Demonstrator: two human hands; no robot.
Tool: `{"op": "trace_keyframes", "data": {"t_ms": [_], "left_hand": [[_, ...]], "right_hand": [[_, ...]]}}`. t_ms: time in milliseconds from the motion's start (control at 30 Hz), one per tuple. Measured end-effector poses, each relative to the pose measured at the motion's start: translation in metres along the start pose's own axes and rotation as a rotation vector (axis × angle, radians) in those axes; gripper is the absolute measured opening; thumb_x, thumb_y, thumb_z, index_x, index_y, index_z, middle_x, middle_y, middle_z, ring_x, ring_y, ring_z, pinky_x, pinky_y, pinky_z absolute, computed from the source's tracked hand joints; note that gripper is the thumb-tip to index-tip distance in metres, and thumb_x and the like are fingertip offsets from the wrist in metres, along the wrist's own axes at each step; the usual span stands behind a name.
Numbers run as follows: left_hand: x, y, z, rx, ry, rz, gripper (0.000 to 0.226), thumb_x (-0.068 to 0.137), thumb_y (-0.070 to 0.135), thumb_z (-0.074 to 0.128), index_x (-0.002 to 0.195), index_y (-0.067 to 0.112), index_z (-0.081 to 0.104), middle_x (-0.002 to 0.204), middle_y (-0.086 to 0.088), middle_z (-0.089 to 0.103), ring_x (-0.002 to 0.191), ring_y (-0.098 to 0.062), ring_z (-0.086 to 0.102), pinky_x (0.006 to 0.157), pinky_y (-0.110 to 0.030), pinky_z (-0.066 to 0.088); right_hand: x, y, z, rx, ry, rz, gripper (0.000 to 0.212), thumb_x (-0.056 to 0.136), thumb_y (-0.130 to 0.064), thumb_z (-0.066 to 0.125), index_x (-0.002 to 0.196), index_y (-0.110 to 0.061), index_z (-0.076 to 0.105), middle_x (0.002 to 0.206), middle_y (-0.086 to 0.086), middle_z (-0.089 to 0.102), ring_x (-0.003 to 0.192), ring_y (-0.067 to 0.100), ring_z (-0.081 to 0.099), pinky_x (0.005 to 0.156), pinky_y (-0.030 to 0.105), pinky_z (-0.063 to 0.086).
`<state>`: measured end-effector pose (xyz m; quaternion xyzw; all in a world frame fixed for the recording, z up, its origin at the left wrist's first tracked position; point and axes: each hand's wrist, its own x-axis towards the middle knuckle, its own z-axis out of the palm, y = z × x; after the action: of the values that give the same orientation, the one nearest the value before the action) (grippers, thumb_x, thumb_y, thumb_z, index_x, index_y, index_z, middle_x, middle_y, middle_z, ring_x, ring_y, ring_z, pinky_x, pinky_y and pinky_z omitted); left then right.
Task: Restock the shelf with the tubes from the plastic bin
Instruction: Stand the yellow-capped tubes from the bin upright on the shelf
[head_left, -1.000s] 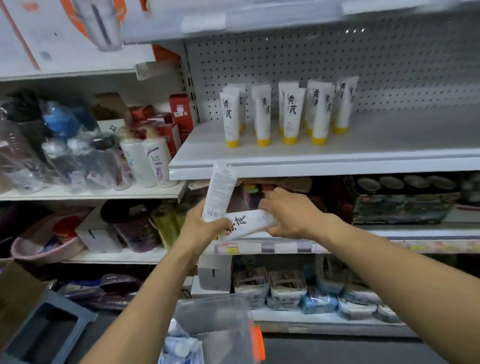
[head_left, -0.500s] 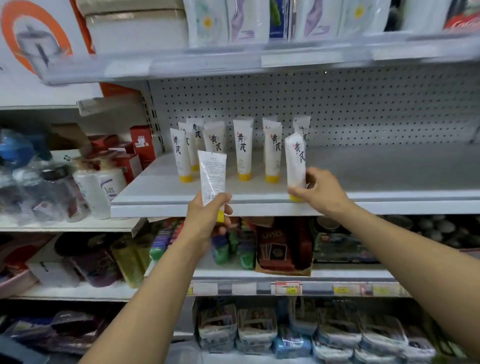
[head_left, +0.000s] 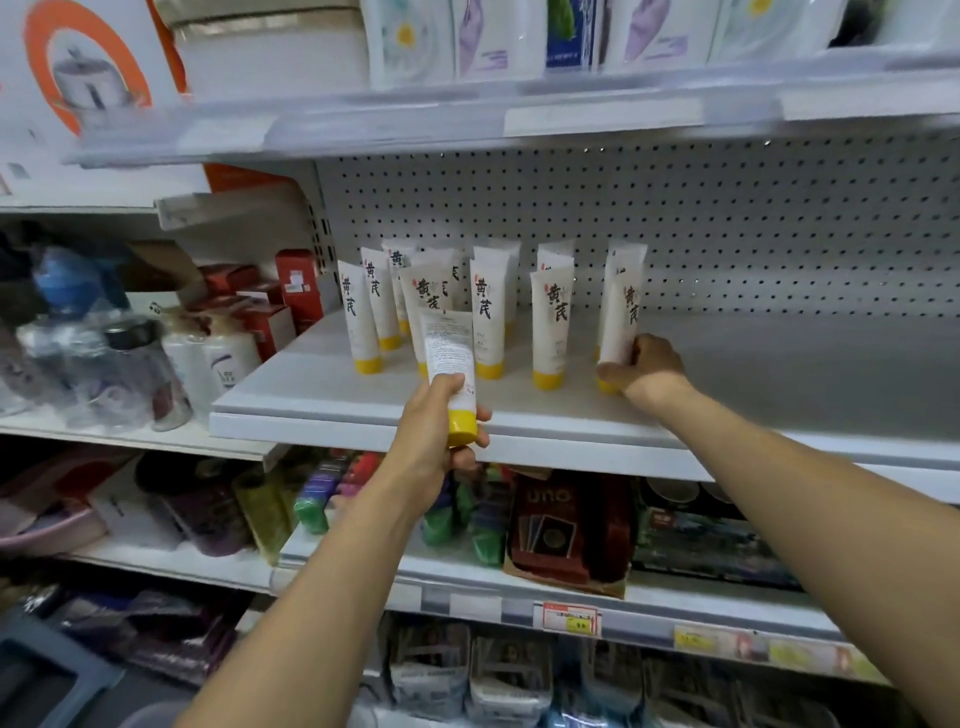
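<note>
Several white tubes with yellow caps (head_left: 549, 322) stand cap-down in rows on the white shelf (head_left: 519, 415). My right hand (head_left: 641, 366) grips one more tube (head_left: 621, 322) upright at the right end of the row, its cap down on the shelf board. My left hand (head_left: 441, 431) holds another tube (head_left: 449, 364) by its lower part, cap down, in front of the shelf's front edge, its printed back facing me. The plastic bin is only a pale corner (head_left: 150, 714) at the bottom edge.
The shelf to the right of the tubes is bare up to the pegboard back wall (head_left: 727, 234). Bottles (head_left: 218, 358) and red boxes (head_left: 291, 283) fill the neighbouring shelf on the left. A card box (head_left: 566, 530) and packets sit on lower shelves.
My right hand carried its tube deeper onto the shelf and set it upright at the right end of the row. The left hand rose slightly with its tube. The view moved closer.
</note>
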<state>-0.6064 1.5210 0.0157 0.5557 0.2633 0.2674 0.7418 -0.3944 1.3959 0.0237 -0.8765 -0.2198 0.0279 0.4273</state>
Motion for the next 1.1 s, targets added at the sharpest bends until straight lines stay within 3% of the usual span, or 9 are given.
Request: {"op": "trace_keyframes", "data": {"t_ms": [300,433,567,667,800,867,933,1033,1100], "left_hand": [[0.005,-0.008,0.005,-0.035,-0.031,0.03,0.018,0.096,0.023,0.043,0.111,0.015,0.05,0.084,-0.013,0.059,0.056,-0.017,0.053,0.04,-0.022,0.031],[0.001,-0.008,0.002,-0.056,-0.039,0.037,0.024,0.097,0.02,0.042,0.119,0.012,0.049,0.09,-0.013,0.058,0.064,-0.016,0.054,0.043,-0.025,0.037],[-0.005,-0.007,-0.004,-0.091,-0.081,0.033,0.025,0.097,0.016,0.04,0.121,0.018,0.049,0.097,-0.013,0.058,0.077,-0.022,0.06,0.052,-0.032,0.051],[-0.011,-0.007,-0.009,-0.123,-0.116,0.03,0.031,0.097,0.013,0.041,0.128,0.018,0.045,0.106,-0.016,0.058,0.092,-0.03,0.062,0.071,-0.045,0.058],[-0.017,-0.005,-0.022,-0.121,-0.187,0.058,0.036,0.1,0.029,0.041,0.134,0.019,0.045,0.11,-0.009,0.066,0.089,-0.023,0.068,0.086,-0.049,0.05],[-0.023,0.001,-0.031,-0.147,-0.263,0.041,0.047,0.099,0.048,0.034,0.135,0.019,0.047,0.104,-0.006,0.07,0.086,-0.019,0.07,0.081,-0.041,0.047],[-0.026,0.008,-0.043,-0.217,-0.305,0.058,0.052,0.099,0.053,0.027,0.131,0.02,0.052,0.107,-0.008,0.07,0.093,-0.021,0.069,0.077,-0.037,0.053],[-0.027,0.018,-0.061,-0.308,-0.338,0.097,0.054,0.1,0.052,0.025,0.136,0.019,0.049,0.129,-0.017,0.059,0.117,-0.031,0.057,0.097,-0.05,0.046],[-0.026,0.023,-0.072,-0.282,-0.303,0.119,0.053,0.1,0.051,0.028,0.133,0.016,0.052,0.128,-0.017,0.057,0.118,-0.032,0.054,0.102,-0.052,0.039]], "right_hand": [[0.005,0.006,0.004,-0.044,-0.021,0.031,0.05,0.082,-0.026,0.071,0.123,-0.006,0.051,0.123,0.013,0.06,0.11,0.031,0.059,0.078,0.029,0.043],[-0.004,0.01,-0.001,0.009,0.054,0.095,0.063,0.08,-0.023,0.073,0.129,-0.003,0.038,0.122,0.016,0.056,0.11,0.034,0.057,0.081,0.033,0.046],[-0.046,0.002,0.004,0.159,0.214,-0.096,0.029,0.087,-0.014,0.063,0.109,-0.009,0.046,0.091,0.004,0.056,0.087,0.024,0.057,0.071,0.032,0.045],[-0.08,-0.02,0.024,0.24,0.022,-0.344,0.015,0.084,-0.015,0.071,0.09,-0.013,0.058,0.075,-0.002,0.055,0.063,0.001,0.049,0.06,0.015,0.039],[-0.111,-0.057,0.057,0.192,-0.319,-0.466,0.046,0.069,-0.036,0.083,0.103,-0.021,0.056,0.083,-0.009,0.055,0.059,-0.005,0.047,0.062,0.014,0.038],[-0.119,-0.073,0.069,0.115,-0.37,-0.486,0.058,0.067,-0.044,0.082,0.11,-0.025,0.048,0.094,-0.014,0.055,0.07,-0.005,0.05,0.066,0.018,0.039],[-0.123,-0.085,0.078,0.105,-0.379,-0.496,0.062,0.068,-0.046,0.081,0.114,-0.025,0.045,0.102,-0.018,0.054,0.082,-0.007,0.052,0.068,0.017,0.039],[-0.125,-0.102,0.093,0.102,-0.318,-0.487,0.057,0.068,-0.046,0.08,0.111,-0.025,0.048,0.102,-0.019,0.055,0.084,-0.007,0.053,0.073,0.021,0.043],[-0.125,-0.116,0.105,0.085,-0.313,-0.469,0.054,0.068,-0.047,0.076,0.108,-0.022,0.051,0.1,-0.013,0.059,0.084,0.001,0.056,0.077,0.027,0.048]]}}
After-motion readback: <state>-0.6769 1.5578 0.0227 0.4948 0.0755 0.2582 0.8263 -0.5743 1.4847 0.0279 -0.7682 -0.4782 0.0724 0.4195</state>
